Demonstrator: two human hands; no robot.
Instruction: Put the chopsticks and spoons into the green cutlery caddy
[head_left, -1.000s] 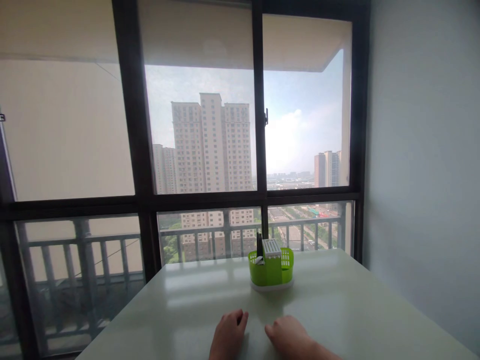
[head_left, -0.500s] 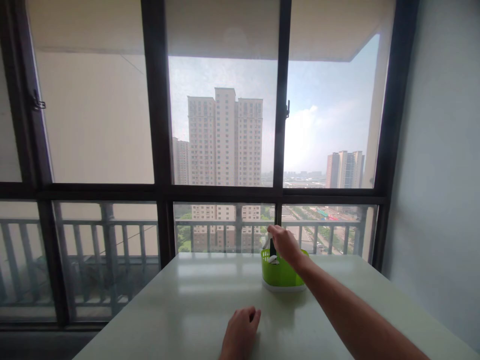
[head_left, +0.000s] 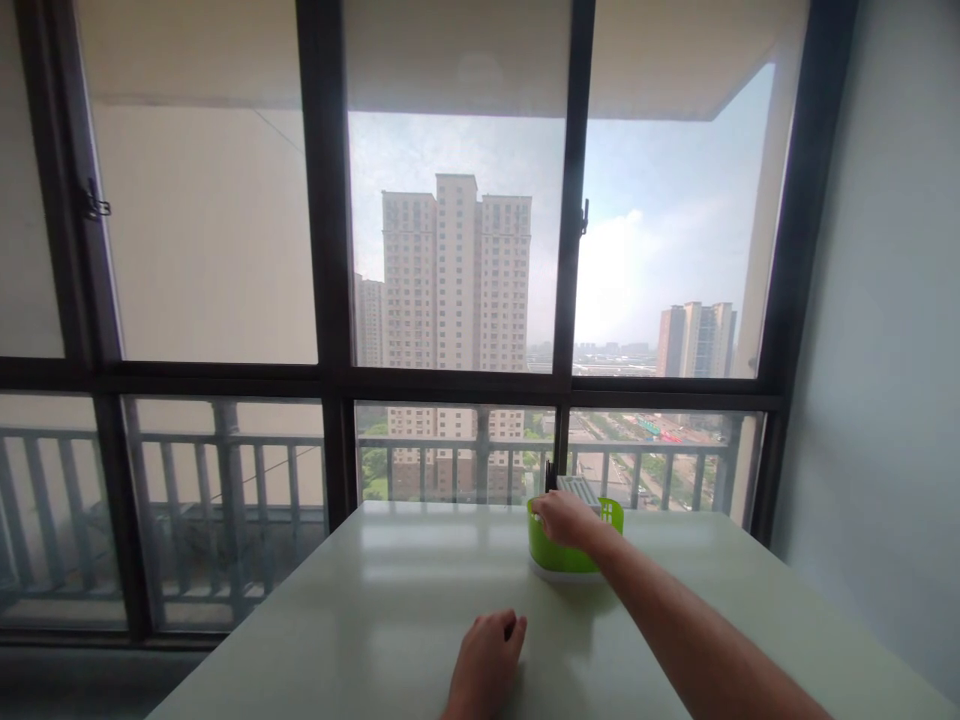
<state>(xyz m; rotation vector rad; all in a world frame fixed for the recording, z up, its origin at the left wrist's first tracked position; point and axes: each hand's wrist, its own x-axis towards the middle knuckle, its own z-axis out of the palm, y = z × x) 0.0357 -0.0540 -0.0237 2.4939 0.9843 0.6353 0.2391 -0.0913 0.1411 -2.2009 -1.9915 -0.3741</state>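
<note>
Fingers point(head_left: 546, 508) atop green caddy point(head_left: 559, 552)

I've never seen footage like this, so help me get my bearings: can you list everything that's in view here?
green holder: one, lime green on a white base, far middle of the table, under the right hand
dark sticks: a few, black, standing in the holder; what they are cannot be told
white ribbed piece: one, white, top of the holder
table: one, pale glossy, filling the foreground
window: one, dark frame, several panes, behind the table
balcony railing: one, pale, outside the window
tower blocks: several, beige, far outside
wall: one, light grey, right side
left hand: one, loosely curled, resting on the table
right hand: one, arm stretched out, on the holder's near rim
</note>
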